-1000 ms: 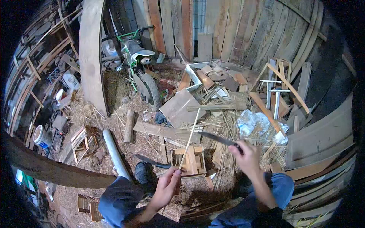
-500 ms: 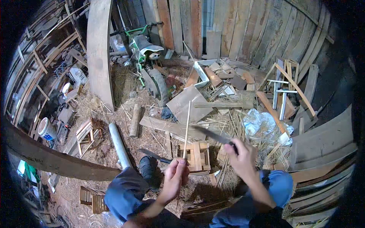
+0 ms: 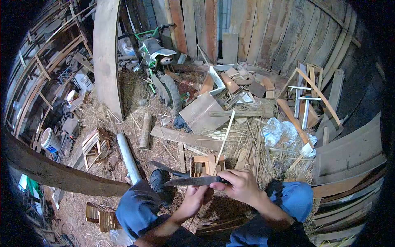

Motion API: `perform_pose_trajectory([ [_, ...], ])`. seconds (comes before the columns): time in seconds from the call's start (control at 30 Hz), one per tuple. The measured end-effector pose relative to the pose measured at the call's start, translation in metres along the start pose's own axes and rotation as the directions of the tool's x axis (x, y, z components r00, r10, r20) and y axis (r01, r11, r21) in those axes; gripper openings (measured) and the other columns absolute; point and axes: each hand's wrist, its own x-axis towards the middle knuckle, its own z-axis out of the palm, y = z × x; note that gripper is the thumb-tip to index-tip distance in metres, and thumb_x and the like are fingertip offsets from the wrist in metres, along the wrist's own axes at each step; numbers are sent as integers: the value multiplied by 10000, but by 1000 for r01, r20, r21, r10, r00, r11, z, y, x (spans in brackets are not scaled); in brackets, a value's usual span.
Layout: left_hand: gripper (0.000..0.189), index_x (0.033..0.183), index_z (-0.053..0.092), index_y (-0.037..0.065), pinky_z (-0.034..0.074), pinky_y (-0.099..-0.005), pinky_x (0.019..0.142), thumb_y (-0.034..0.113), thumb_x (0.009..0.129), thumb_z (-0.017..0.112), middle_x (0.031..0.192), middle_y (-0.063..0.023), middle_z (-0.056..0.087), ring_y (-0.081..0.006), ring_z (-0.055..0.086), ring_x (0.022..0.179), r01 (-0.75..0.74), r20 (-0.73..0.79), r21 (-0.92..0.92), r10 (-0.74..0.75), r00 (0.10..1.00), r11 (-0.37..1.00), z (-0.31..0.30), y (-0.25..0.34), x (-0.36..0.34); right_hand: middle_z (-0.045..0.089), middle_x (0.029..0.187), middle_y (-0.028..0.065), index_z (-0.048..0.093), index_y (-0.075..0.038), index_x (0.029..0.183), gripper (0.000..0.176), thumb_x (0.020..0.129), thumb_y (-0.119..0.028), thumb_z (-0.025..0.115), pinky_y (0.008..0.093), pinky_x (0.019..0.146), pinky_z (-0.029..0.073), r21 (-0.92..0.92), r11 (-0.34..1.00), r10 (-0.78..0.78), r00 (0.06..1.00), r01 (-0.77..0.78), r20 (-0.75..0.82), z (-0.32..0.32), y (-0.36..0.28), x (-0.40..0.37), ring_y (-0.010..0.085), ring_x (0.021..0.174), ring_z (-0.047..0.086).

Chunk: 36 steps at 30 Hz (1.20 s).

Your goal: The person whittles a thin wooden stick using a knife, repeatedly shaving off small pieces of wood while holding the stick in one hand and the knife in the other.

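Observation:
My right hand [image 3: 240, 185] is wrapped around the dark handle of a knife [image 3: 193, 181]. Its blade points left and lies across, just above my left hand [image 3: 195, 199]. My left fingers are closed on a thin pale wooden strip [image 3: 224, 140], which slants up and to the right; its lower end is hidden behind the knife and my hands. Behind them stands a small slatted wooden crate or stool [image 3: 197, 159]. A second dark blade [image 3: 162, 167] sits left of the crate, beside my shoe [image 3: 160, 185], apart from both hands.
Straw and wood scraps cover the ground. A plank [image 3: 187, 139], a round log [image 3: 146, 131] and a grey pole [image 3: 129, 158] lie ahead. White plastic [image 3: 277, 131] is at right. A green motorbike [image 3: 162, 78] stands near the board wall [image 3: 279, 37]; a long beam [image 3: 61, 175] crosses the left.
The knife has come down and left to my left hand, its blade now nearly level. The strip has tilted to the right, and my left hand is slightly lower.

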Motion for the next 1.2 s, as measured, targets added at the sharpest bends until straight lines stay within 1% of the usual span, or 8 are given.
perform_pose_trajectory([
  [0.4,196,879,481,108,218,-214,408,267,988,441,596,61,370,-40,302,465,147,-20,44,-146,989,988,-2,-9,4,604,638,14,613,-111,718,348,735,-446,708,295,426,430,-237,968,-92,994,77,-51,-11,14,-2,154,521,609],
  [0.47,262,834,476,112,219,-219,415,327,980,444,588,63,339,-43,297,465,114,8,-85,-113,994,990,0,1,10,623,664,39,625,-89,741,310,781,-389,695,320,463,449,-309,951,-14,998,-5,-59,-14,19,-5,202,538,616],
  [0.53,292,786,465,118,259,-228,452,347,966,454,604,46,358,-62,333,505,189,-24,-39,-190,982,981,-15,21,-1,636,676,71,641,-74,774,275,821,-343,670,354,489,458,193,893,449,777,-406,-442,-41,59,-2,261,551,616],
  [0.63,286,787,465,116,259,-229,450,340,965,457,601,45,361,-68,337,502,172,-45,-39,-174,984,984,-29,28,-2,638,675,105,648,-62,817,260,855,-319,635,375,509,465,-273,812,368,817,-515,-445,-92,62,-3,297,565,615],
  [0.77,269,860,481,102,219,-227,418,345,975,452,585,66,321,-55,295,464,143,33,-111,-140,990,984,-21,29,5,604,633,94,644,-35,836,277,847,-312,654,336,494,436,-346,865,262,916,-363,-304,-54,42,-16,201,527,569],
  [0.87,187,898,469,120,274,-239,438,285,981,451,609,45,355,-68,339,469,140,28,-86,-139,990,986,-16,33,-1,587,621,111,623,-35,853,266,849,-300,654,340,491,439,-88,912,380,905,-402,-192,-34,20,-21,225,536,580],
  [0.93,189,919,475,120,280,-240,439,297,980,452,624,41,379,-70,354,474,121,10,-52,-121,993,991,-13,33,7,597,636,118,602,-37,884,240,855,-270,649,345,485,447,-104,989,90,982,-108,-167,-33,23,-10,249,540,597],
  [1.2,259,826,472,92,248,-224,399,283,992,416,599,44,390,-51,320,447,105,89,30,-107,990,994,22,47,43,563,539,114,569,-83,984,301,879,-363,601,377,425,438,-190,973,146,986,-129,77,-40,4,36,286,462,590],
])
